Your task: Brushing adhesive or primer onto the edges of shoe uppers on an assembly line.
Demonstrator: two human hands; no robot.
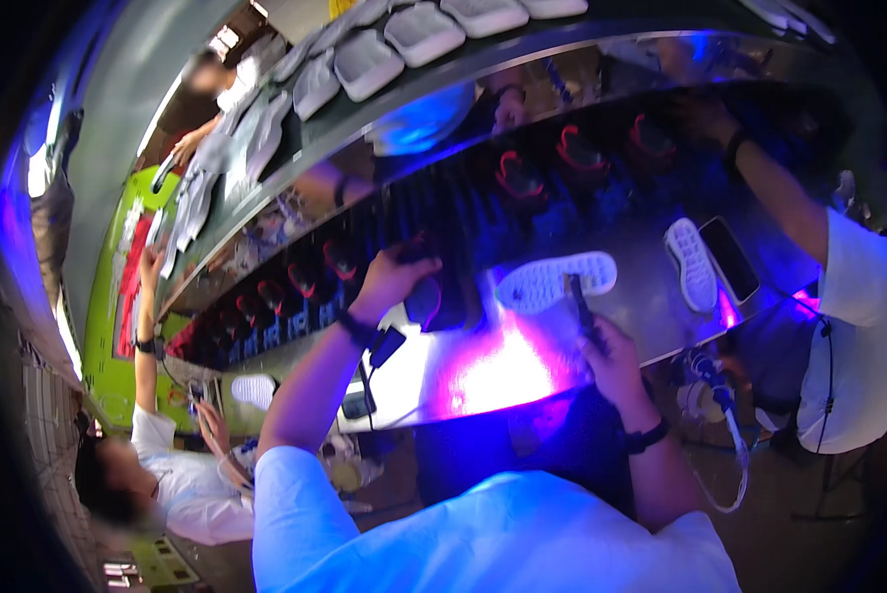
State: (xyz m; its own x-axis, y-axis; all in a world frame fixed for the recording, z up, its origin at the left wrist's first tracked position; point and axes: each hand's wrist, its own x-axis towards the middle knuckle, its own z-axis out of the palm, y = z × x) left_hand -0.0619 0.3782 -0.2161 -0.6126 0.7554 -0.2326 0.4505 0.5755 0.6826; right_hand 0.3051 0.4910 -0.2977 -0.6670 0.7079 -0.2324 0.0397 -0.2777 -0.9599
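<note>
My left hand (392, 282) has its fingers closed over a dark shoe upper (451, 295) that stands at the near side of a row of similar uppers. Part of that upper is covered by the hand, and its edges fade into the dark. In my right hand (613, 356) is a brush (579, 301), held by its handle. Its tip lies over a white shoe sole (542, 281) on the worktable (651, 314). The sole lies flat with its patterned face up, just right of the upper.
Dark uppers with red-trimmed openings (519, 178) line the bench's far side. Another white sole (692, 265) lies beside a phone (730, 259). Pale soles (423, 35) fill a raised shelf. A co-worker's arm (774, 183) reaches in at right; another person (181, 484) works at left.
</note>
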